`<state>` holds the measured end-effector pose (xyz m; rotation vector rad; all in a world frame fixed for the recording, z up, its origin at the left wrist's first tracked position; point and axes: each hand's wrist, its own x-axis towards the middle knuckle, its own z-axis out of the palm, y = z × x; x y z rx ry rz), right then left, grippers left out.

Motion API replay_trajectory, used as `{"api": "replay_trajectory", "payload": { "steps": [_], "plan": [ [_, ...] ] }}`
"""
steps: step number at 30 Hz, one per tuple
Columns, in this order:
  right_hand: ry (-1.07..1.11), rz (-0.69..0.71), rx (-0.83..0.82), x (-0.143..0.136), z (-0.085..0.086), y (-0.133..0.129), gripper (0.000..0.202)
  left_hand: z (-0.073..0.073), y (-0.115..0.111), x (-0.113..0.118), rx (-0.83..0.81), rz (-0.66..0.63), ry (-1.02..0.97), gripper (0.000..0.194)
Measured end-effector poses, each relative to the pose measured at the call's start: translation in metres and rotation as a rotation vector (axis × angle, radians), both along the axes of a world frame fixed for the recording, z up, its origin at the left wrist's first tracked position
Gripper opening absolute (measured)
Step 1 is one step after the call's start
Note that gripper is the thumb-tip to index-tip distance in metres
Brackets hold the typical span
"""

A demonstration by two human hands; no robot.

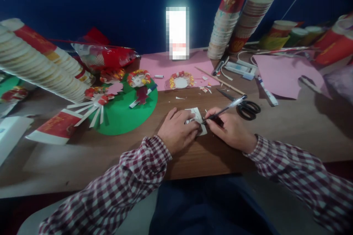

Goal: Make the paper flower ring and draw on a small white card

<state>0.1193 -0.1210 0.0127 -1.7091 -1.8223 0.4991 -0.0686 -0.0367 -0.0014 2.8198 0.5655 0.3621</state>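
A small piece of white paper (202, 128) with dark marks lies on the brown table in front of me. My left hand (178, 129) rests over its left part, fingers stretched out and pressing it flat. My right hand (233, 128) pinches a pen (227, 106), whose tip meets the paper close to my left fingertips. Black-handled scissors (248, 110) lie just beyond my right hand. A ring of yellow and red folded pieces (182, 80) sits farther back on a pink sheet (154, 62).
Stacks of paper cups (223, 29) lean at the back right, and more cups (46, 58) at the left. A green disc (124, 121) carries paper decorations. A glowing, blurred screen (178, 33) stands behind. A marker (268, 91), a wooden stick (220, 80) and paper scraps lie about.
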Motion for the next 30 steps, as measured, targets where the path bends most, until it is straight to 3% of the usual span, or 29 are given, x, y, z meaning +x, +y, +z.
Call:
{"api": "replay_trajectory", "payload": {
  "steps": [30],
  "plan": [
    [0.114, -0.037, 0.034, 0.0004, 0.0026, -0.0013, 0.014, -0.0001, 0.0006, -0.0009, 0.024, -0.004, -0.002, 0.017]
  ]
}}
